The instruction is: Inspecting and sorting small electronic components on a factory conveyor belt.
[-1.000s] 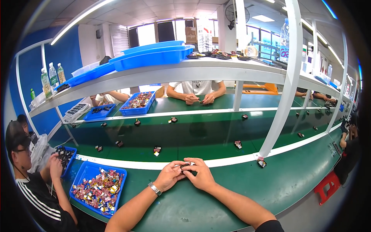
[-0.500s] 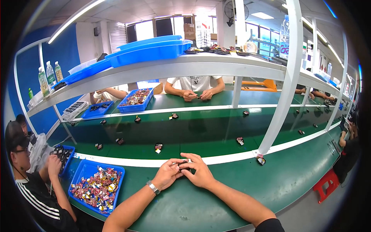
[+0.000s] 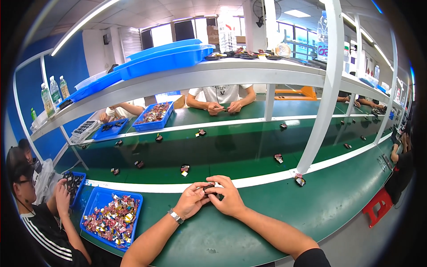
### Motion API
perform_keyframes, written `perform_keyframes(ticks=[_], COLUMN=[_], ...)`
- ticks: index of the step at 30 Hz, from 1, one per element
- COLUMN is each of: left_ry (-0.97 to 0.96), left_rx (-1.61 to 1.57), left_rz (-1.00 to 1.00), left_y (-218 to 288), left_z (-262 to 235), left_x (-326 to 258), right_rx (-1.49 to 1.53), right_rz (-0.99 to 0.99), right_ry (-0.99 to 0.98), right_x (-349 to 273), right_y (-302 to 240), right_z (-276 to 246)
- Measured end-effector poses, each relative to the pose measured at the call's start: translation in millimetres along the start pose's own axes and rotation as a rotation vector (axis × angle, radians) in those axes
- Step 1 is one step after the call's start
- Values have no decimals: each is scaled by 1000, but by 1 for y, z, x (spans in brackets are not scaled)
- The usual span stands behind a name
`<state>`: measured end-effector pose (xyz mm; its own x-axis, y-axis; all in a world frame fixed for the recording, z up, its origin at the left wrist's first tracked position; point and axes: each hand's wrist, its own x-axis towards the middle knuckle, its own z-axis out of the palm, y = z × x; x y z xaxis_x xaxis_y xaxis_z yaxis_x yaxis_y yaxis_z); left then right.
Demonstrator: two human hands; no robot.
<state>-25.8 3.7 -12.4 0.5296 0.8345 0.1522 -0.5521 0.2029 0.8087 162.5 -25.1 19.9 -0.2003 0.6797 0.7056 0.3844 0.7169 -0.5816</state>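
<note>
Close together over the green bench, my left hand and my right hand both grip a small black part. Fingertips cover much of it, so its exact kind cannot be made out. On my left wrist is a metal-banded watch. Just beyond my hands, a small assembly with red, black and white parts lies on the dark green belt. Left of my forearm stands a blue tray heaped with small red, yellow and white pieces.
A co-worker sits at my left beside a blue tray of black parts. Another person's hands work across the belt. A white post rises at the right, near another small assembly. Overhead runs a shelf.
The part between my fingers has been turned: reddish pieces showed on it before, and now its black side does. The view has shifted slightly.
</note>
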Motion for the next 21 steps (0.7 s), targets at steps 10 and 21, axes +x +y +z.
perform_keyframes(ticks=[10,21], left_ry=[99,124], left_rx=[49,35], left_rz=[-3,-58], left_y=[-3,0], left_z=[11,14], left_x=[2,0], right_rx=[-49,-257], right_rz=[31,-141], right_ry=[-82,-17], right_x=[-2,1], right_y=[12,8], right_z=[0,-3])
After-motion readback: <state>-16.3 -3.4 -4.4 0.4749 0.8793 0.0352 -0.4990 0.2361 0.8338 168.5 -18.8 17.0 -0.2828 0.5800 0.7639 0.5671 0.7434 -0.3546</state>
